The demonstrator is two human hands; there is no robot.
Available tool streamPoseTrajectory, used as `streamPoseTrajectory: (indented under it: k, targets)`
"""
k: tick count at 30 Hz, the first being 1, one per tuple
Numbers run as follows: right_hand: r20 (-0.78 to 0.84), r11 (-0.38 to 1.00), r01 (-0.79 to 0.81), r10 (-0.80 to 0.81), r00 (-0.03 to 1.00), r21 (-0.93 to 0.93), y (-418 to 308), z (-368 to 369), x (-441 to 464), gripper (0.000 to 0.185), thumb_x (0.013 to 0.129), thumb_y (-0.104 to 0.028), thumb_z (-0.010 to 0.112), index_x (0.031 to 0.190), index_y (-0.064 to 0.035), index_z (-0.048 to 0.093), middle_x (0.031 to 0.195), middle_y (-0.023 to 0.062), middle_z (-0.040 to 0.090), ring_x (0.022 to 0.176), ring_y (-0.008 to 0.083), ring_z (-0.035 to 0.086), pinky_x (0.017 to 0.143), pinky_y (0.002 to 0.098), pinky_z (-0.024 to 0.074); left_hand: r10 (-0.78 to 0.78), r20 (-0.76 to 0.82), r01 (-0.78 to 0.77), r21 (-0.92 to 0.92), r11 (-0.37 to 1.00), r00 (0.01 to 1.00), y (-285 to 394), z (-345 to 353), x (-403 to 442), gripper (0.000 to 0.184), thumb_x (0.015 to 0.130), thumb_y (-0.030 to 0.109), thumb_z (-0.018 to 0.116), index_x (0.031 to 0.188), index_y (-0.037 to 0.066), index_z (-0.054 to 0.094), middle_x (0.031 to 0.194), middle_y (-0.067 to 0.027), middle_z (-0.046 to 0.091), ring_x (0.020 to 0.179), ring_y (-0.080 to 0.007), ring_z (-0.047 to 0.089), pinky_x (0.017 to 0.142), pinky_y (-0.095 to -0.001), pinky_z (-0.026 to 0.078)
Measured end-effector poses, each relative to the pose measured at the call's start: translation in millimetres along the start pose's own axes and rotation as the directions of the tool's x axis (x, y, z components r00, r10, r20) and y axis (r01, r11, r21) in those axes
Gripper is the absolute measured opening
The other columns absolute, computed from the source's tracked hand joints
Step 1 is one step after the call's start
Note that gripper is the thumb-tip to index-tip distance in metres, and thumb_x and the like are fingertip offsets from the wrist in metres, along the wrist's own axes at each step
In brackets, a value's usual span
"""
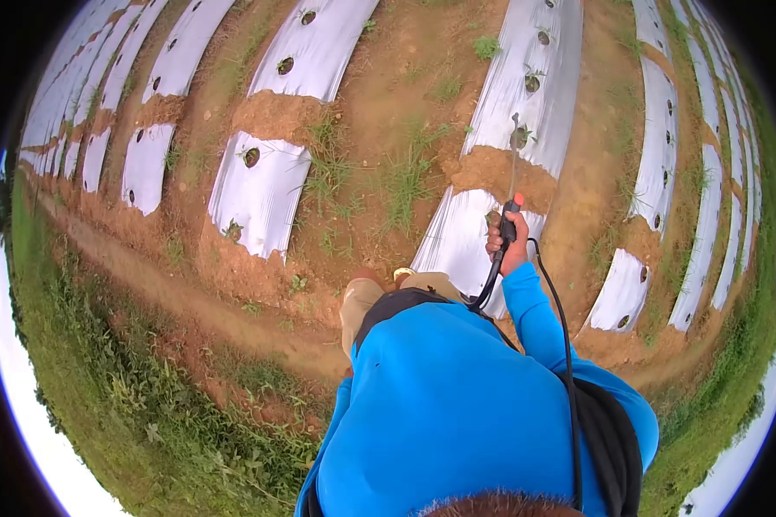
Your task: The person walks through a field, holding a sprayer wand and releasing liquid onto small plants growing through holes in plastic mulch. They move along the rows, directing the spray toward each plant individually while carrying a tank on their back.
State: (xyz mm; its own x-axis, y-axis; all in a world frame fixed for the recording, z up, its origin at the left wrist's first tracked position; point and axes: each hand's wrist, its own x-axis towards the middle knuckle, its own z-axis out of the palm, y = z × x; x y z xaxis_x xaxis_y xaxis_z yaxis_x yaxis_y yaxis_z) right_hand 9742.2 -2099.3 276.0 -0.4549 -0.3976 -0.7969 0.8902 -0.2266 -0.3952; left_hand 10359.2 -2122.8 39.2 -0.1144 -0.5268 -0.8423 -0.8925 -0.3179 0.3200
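Note:
My right hand (515,246) is closed round the black grip of a sprayer wand (510,226) with an orange-red part near its front. Its thin lance points ahead, and the tip shows in front of a planting hole (521,136) with a small green plant. Beneath the hand lies a white plastic-covered bed (453,237). A black hose (553,293) loops from near the grip back over my blue sleeve. My left arm hangs by my side, and its hand is hidden from view.
Long raised beds under white plastic (306,52) run away on both sides, with plants in holes. Bare soil and grass tufts (405,181) fill the furrows between them. Dense weeds (147,379) grow behind me on the left, beside a dirt path (172,280).

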Motion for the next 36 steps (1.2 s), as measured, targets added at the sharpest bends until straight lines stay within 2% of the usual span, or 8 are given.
streamPoseTrajectory:
  k: [8,12,16,23,27,31,32,36]
  targets:
    - [-0.075,0.981,0.131,-0.122,0.99,0.14,-27,84,116,0.033,0.073,-0.037,0.061,0.075,-0.0073,0.046,0.061,0.003,0.046,0.043,0.0087,0.041,0.038,0.0189,0.0361,-0.032,0.136,0.045,-0.091,0.995,0.99,171,-98,215,0.021,0.08,0.026,0.046,0.088,0.008,0.053,0.074,-0.0101,0.054,0.049,-0.0199,0.048,0.04,-0.0371,0.036]
    - [-0.135,0.935,0.301,-0.279,0.951,0.188,-41,139,187,0.031,0.075,-0.035,0.061,0.077,-0.0082,0.045,0.061,0.0035,0.046,0.044,0.0097,0.042,0.037,0.02,0.0352,-0.377,0.231,0.441,-0.404,0.802,0.897,375,-215,332,0.021,0.079,0.024,0.047,0.091,0.007,0.054,0.076,-0.0096,0.053,0.049,-0.0185,0.045,0.039,-0.0353,0.034]
    - [-0.061,0.929,0.292,-0.285,0.957,0.226,-102,189,211,0.032,0.076,-0.038,0.06,0.077,-0.009,0.048,0.061,0.0022,0.046,0.045,0.0092,0.042,0.038,0.0207,0.0344,0.118,-0.006,-0.111,-0.386,0.916,0.993,619,-313,394,0.025,0.081,0.029,0.047,0.09,0.007,0.054,0.07,-0.0065,0.053,0.047,-0.0136,0.046,0.037,-0.0275,0.033]
    - [-0.069,0.906,0.276,-0.268,0.961,0.32,-230,252,334,0.031,0.077,-0.038,0.058,0.078,-0.0087,0.048,0.06,0.0017,0.046,0.044,0.0093,0.041,0.038,0.0218,0.0337,0.535,-0.012,-0.499,-0.38,0.779,0.845,951,-318,410,0.025,0.086,0.027,0.045,0.09,0.005,0.054,0.073,-0.0042,0.055,0.051,-0.0094,0.046,0.043,-0.0239,0.036]
    - [-0.103,0.882,0.328,-0.312,0.945,0.337,-308,261,446,0.031,0.075,-0.038,0.058,0.077,-0.0089,0.048,0.059,0.0015,0.046,0.04,0.0092,0.041,0.035,0.0222,0.0345,0.382,0.075,-0.348,-0.282,0.894,0.921,984,-251,494,0.025,0.081,0.032,0.051,0.087,0.007,0.056,0.071,-0.006,0.055,0.048,-0.0143,0.048,0.04,-0.0289,0.035]
    - [-0.079,0.864,0.334,-0.329,0.941,0.377,-402,298,484,0.031,0.075,-0.038,0.058,0.079,-0.0078,0.049,0.059,0.0002,0.045,0.042,0.0093,0.041,0.037,0.0226,0.0352,-0.211,0.257,0.186,0.117,0.976,0.943,932,-192,509,0.041,0.083,0.045,0.046,0.099,0.01,0.059,0.087,-0.0069,0.061,0.058,-0.0221,0.053,0.047,-0.0382,0.043]
    - [-0.055,0.86,0.303,-0.308,0.95,0.41,-420,304,492,0.031,0.076,-0.037,0.058,0.079,-0.0076,0.049,0.059,0.0002,0.045,0.042,0.0093,0.041,0.037,0.0227,0.0352,0.379,0.361,-0.483,0.266,0.834,0.852,903,-192,522,0.049,0.081,0.048,0.048,0.107,0.008,0.06,0.094,-0.0069,0.064,0.069,-0.0276,0.058,0.059,-0.0436,0.047]
    - [-0.025,0.851,0.268,-0.287,0.957,0.451,-499,328,519,0.031,0.076,-0.036,0.057,0.079,-0.0069,0.049,0.06,0.0006,0.045,0.04,0.009,0.04,0.036,0.0227,0.035,0.418,0.316,-0.517,0.383,0.765,0.852,942,-189,520,0.045,0.081,0.044,0.05,0.103,0.006,0.061,0.087,-0.008,0.063,0.066,-0.025,0.057,0.057,-0.0399,0.047]
